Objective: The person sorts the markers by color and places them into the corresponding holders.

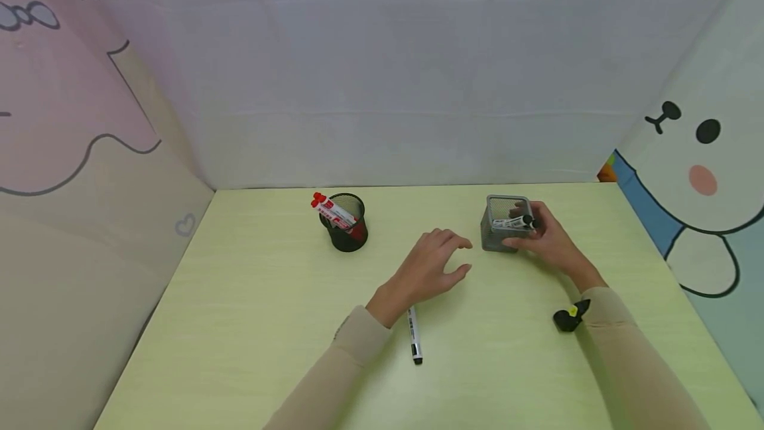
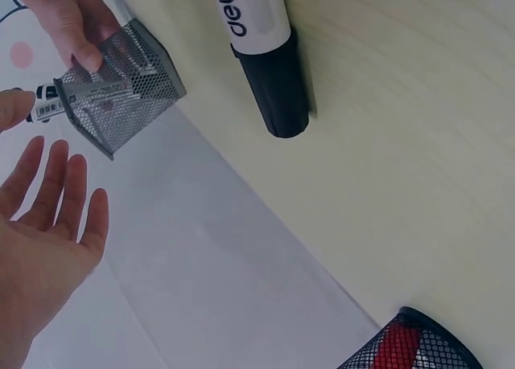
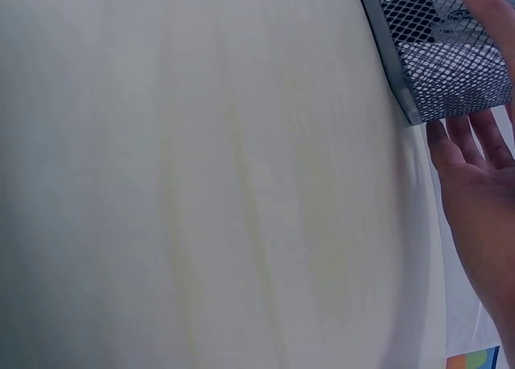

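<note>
My right hand [image 1: 555,241] grips a square grey mesh pen holder [image 1: 497,237] at the table's back right, thumb on its near side and fingers around the far side. Black-capped whiteboard markers [image 1: 507,223] lean inside it, caps toward the right hand. To the left of the holder, my left hand [image 1: 428,267] hovers with fingers apart and loosely bent, holding nothing. A white marker with a black cap [image 1: 416,340] lies on the table below the left wrist, partly hidden by it. The left wrist view shows "deli" on this marker's barrel [image 2: 253,15].
A round black mesh pen holder [image 1: 346,242] stands at the back left with several red-capped markers [image 1: 334,211] leaning out. The pale yellow-green table [image 1: 239,324] meets a white cloth backdrop [image 1: 382,85]. Printed cartoon cloths hang at both sides.
</note>
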A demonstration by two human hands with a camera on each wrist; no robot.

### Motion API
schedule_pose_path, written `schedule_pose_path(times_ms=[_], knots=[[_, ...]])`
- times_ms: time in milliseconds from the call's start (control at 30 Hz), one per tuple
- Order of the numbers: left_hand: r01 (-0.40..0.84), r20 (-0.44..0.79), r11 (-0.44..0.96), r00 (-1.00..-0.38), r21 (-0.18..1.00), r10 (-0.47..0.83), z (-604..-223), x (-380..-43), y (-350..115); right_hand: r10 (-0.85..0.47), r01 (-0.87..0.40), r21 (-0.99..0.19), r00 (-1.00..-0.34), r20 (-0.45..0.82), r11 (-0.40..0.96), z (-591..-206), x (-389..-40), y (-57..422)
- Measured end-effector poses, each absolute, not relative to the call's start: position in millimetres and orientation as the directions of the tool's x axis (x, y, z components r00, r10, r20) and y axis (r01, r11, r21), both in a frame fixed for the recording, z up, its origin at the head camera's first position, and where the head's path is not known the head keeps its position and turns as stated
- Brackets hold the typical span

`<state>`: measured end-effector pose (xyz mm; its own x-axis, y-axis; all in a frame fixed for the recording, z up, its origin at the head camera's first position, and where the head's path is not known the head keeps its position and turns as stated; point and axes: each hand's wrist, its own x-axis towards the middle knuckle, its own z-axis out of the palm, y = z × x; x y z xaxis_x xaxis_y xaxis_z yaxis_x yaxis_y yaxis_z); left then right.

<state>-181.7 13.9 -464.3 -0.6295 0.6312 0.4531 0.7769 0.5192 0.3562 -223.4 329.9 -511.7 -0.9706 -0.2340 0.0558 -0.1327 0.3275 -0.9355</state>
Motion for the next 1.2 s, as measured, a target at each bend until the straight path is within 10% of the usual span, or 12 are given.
schedule_pose_path(times_ms=[1200], knots=[[0.768, 0.314, 0.511, -0.631, 0.386, 0.71, -481, -149, -48, -0.23, -0.098, -0.947, -0.973, 0.026, 0.307, -509, -222, 330]])
